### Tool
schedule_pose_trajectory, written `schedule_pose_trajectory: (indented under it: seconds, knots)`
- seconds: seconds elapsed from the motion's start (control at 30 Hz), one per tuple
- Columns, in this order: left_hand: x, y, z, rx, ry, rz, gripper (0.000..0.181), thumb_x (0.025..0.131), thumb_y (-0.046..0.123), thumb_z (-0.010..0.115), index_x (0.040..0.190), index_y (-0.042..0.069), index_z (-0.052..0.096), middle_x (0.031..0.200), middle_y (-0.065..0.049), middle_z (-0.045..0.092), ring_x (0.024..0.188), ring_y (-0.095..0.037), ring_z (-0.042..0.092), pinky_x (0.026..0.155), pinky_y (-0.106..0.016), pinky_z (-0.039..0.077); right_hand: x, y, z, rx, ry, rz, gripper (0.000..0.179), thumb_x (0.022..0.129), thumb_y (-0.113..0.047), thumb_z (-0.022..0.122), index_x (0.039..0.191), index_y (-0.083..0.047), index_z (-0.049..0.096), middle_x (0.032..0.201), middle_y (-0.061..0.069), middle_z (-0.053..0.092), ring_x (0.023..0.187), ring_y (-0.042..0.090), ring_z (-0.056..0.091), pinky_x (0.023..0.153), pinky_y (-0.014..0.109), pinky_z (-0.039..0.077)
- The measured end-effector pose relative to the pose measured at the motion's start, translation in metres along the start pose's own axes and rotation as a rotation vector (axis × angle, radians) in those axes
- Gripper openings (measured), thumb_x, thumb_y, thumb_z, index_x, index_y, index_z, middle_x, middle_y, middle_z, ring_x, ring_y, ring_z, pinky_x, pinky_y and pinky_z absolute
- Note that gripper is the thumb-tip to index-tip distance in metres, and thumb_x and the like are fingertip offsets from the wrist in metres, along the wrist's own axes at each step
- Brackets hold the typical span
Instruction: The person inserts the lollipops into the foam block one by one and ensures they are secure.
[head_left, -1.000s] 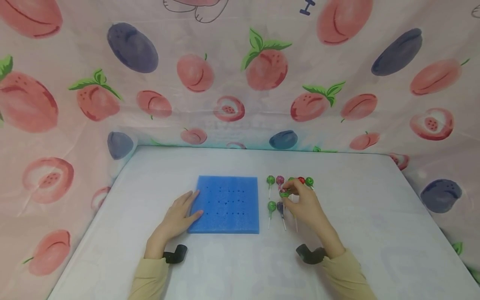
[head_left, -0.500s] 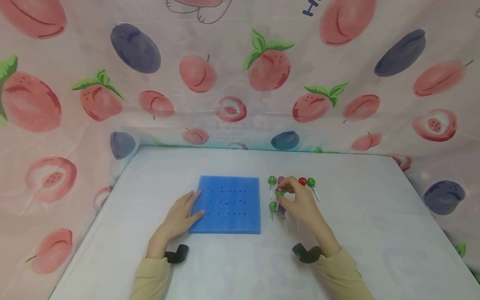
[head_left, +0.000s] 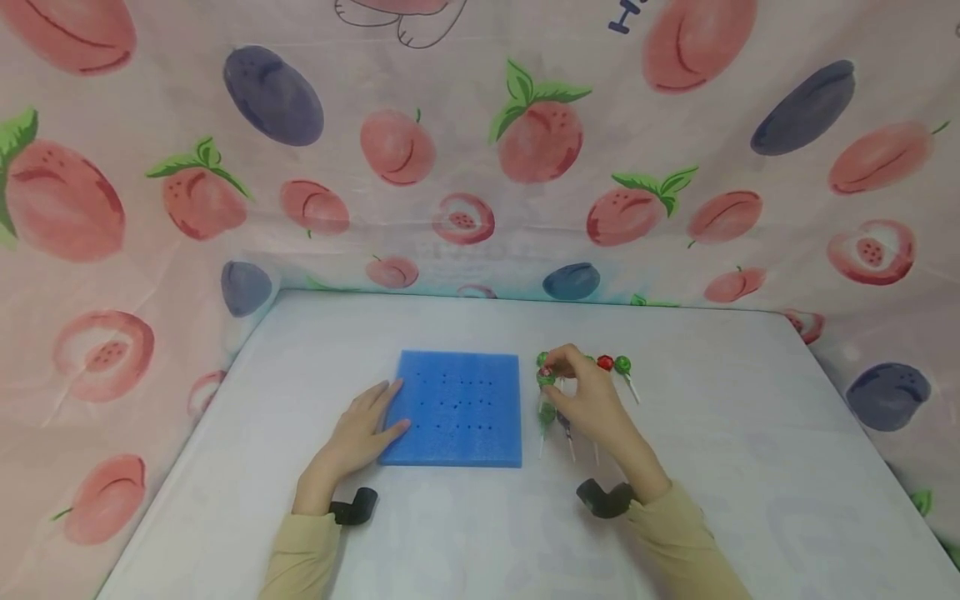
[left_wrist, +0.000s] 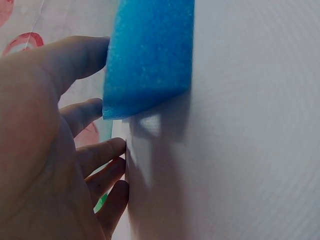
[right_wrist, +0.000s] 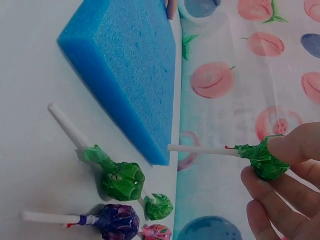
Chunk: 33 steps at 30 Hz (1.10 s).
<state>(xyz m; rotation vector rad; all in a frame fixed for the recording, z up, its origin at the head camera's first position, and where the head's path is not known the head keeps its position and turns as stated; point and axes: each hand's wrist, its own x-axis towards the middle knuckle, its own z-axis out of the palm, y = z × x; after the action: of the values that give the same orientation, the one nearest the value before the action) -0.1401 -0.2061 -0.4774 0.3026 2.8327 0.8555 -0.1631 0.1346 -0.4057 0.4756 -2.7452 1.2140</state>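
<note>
My left hand [head_left: 362, 429] rests along the left side of a blue foam block [head_left: 457, 446], thumb and fingertips touching its edge, fingers fairly straight. Rows of small holes dot the foam's top. To the right of the block, my right hand [head_left: 592, 396] pinches a green-wrapped lollipop [right_wrist: 270, 159] by its candy head between thumb and fingers. Its bare white stick hangs downward, above the lollipops lying on the table. Below it in the right wrist view lie another green lollipop [right_wrist: 122, 181] and a purple lollipop [right_wrist: 117, 222].
A red lollipop [head_left: 604, 362] and a green one [head_left: 622, 365] lie behind my right hand, which partly covers several others. The white table [head_left: 480, 533] ends at a fruit-printed curtain [head_left: 405, 200] at the back and sides. Each wrist carries a black camera mount [head_left: 603, 498].
My right hand has moved left with the green lollipop, from above the middle of the lollipops towards the foam block. The left hand stays on the block.
</note>
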Motion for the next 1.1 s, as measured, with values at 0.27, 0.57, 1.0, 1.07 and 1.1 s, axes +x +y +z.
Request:
schedule_pose_trajectory:
  seconds: [0.27,0.57,1.0,1.07,1.1]
  knots:
    - [0.000,0.002,-0.002,-0.003,-0.007,-0.008,0.069,0.098,0.040,0.051,0.154,0.014,0.022,0.158,-0.022,0.021,0.146,-0.045,0.019,0.113,-0.067,0.020,0.007,-0.016,0.005,-0.017,-0.031,0.031,0.034,0.085,-0.008,0.070,0.116,-0.010,0.057,0.110,0.005,0.068,0.108,0.024,0.063,0.096,0.049,0.050]
    - [-0.001,0.003,-0.003,-0.004,-0.004,-0.003,0.069,0.098,0.040,0.051,0.154,0.013,0.022,0.158,-0.023,0.022,0.145,-0.045,0.019,0.113,-0.068,0.020,0.016,-0.023,0.017,-0.022,-0.061,-0.003,0.032,0.085,-0.005,0.069,0.114,-0.010,0.059,0.109,0.005,0.068,0.108,0.023,0.063,0.097,0.046,0.051]
    - [0.000,0.001,-0.002,-0.008,-0.003,-0.005,0.069,0.098,0.041,0.051,0.154,0.015,0.022,0.158,-0.022,0.021,0.146,-0.045,0.018,0.113,-0.067,0.020,0.032,-0.030,0.039,0.043,-0.128,-0.034,0.030,0.086,-0.005,0.068,0.114,-0.009,0.058,0.109,0.004,0.066,0.109,0.021,0.063,0.099,0.043,0.051]
    - [0.000,0.001,-0.001,-0.008,-0.002,-0.005,0.069,0.098,0.040,0.051,0.154,0.014,0.022,0.158,-0.022,0.022,0.146,-0.045,0.018,0.113,-0.067,0.020,0.034,-0.031,0.042,0.047,-0.128,-0.047,0.029,0.087,-0.006,0.068,0.114,-0.010,0.058,0.109,0.003,0.066,0.109,0.020,0.063,0.099,0.042,0.051]
    - [0.000,0.001,-0.001,-0.009,-0.002,-0.005,0.069,0.098,0.040,0.051,0.154,0.014,0.022,0.158,-0.021,0.022,0.146,-0.045,0.018,0.113,-0.067,0.020,0.035,-0.032,0.044,0.049,-0.128,-0.056,0.029,0.087,-0.006,0.068,0.114,-0.011,0.058,0.110,0.003,0.066,0.109,0.020,0.063,0.099,0.042,0.051]
